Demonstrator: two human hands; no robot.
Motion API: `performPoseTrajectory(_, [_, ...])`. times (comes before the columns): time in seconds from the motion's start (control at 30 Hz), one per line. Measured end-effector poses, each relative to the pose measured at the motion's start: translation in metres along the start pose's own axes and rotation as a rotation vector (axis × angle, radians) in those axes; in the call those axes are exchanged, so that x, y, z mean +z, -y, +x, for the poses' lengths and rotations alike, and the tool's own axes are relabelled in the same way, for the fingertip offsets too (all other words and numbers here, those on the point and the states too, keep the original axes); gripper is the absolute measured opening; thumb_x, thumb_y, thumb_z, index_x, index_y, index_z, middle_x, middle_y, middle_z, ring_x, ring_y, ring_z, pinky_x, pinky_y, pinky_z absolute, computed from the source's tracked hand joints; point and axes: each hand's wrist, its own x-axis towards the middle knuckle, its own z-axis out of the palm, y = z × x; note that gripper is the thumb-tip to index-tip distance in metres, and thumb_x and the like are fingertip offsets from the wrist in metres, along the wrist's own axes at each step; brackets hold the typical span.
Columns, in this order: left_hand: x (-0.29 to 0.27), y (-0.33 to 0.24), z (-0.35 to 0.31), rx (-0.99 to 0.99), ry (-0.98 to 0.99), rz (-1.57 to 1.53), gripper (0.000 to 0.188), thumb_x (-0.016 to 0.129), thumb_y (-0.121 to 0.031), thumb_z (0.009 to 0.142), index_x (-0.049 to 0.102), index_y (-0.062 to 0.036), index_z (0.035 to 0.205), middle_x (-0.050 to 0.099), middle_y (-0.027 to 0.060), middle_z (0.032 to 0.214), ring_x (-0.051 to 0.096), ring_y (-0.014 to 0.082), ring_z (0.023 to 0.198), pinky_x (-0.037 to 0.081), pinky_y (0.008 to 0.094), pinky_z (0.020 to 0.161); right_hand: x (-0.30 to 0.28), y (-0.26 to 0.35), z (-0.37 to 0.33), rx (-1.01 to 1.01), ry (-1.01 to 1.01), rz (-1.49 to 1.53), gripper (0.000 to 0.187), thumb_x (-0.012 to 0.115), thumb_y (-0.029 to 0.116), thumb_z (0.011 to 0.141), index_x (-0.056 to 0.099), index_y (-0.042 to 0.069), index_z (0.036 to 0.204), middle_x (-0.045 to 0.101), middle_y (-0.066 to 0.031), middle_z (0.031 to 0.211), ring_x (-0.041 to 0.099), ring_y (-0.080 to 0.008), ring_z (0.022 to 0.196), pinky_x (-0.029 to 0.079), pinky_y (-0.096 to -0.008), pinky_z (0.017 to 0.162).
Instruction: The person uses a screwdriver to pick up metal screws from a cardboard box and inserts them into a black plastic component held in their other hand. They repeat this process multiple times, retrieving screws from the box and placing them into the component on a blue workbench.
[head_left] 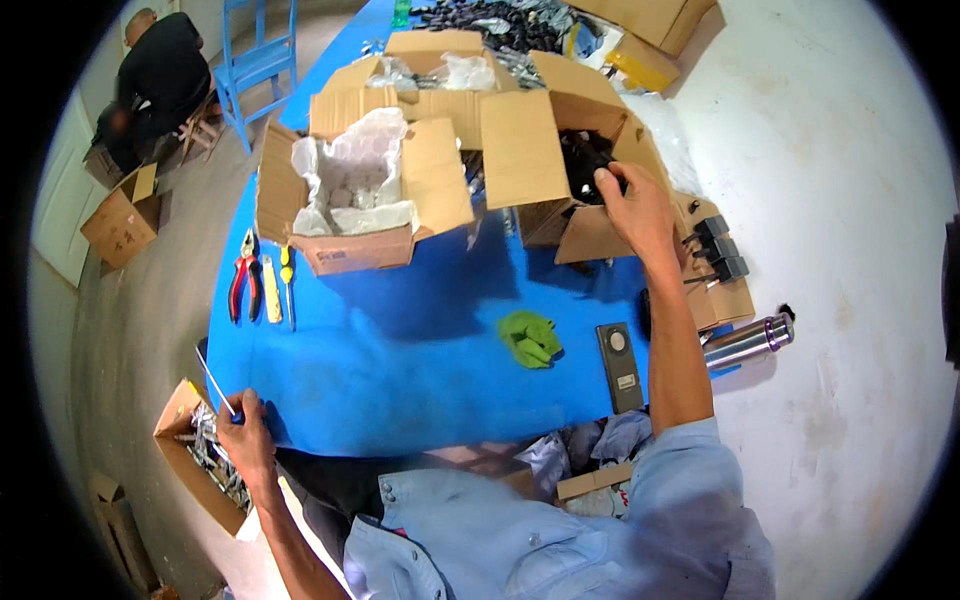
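My left hand (245, 435) is closed round the dark blue handle of a screwdriver (215, 382), off the table's near left edge, its thin metal shaft pointing up and left. My right hand (640, 205) reaches forward to an open cardboard box (522, 150) at the back right. Its fingers are closed at the box's opening on a small black part (619, 180), whose exact kind I cannot make out. More black parts (582, 160) lie inside that box. Left of it stands another open box (355, 250) lined with white plastic wrap.
Pliers (245, 280), a yellow cutter (271, 290) and a yellow-handled screwdriver (288, 285) lie on the blue table (400, 390). A green cloth (531, 339), a grey device (620, 368), black blocks (720, 250) and a metal flask (745, 342) are rightward. A person (165, 75) sits far left.
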Motion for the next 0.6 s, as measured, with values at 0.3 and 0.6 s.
performPoseTrajectory(0.3, [0.002, 0.000, 0.001, 0.001, 0.030, -0.056, 0.027, 0.072, -0.029, 0.099, 0.069, -0.0025, 0.093, 0.061, -0.0017, 0.075, 0.048, 0.0053, 0.064, 0.037, 0.0233, 0.056, -0.002, 0.023, -0.088, -0.062, -0.229, 0.311, 0.018, 0.069, 0.014, 0.096, 0.074, 0.000, 0.107, 0.073, -0.0156, 0.110, 0.069, -0.0313, 0.105, 0.053, -0.0395, 0.094])
performPoseTrajectory(0.6, [0.001, -0.007, 0.000, 0.000, -0.017, 0.084, 0.032, 0.071, -0.035, 0.098, 0.067, -0.0034, 0.094, 0.061, -0.0008, 0.072, 0.047, 0.0059, 0.052, 0.035, 0.0253, 0.044, 0.043, 0.108, -0.210, -0.194, 0.194, 0.506, 0.011, 0.069, 0.007, 0.090, 0.074, 0.002, 0.098, 0.073, -0.0148, 0.106, 0.070, -0.0313, 0.098, 0.055, -0.0409, 0.089])
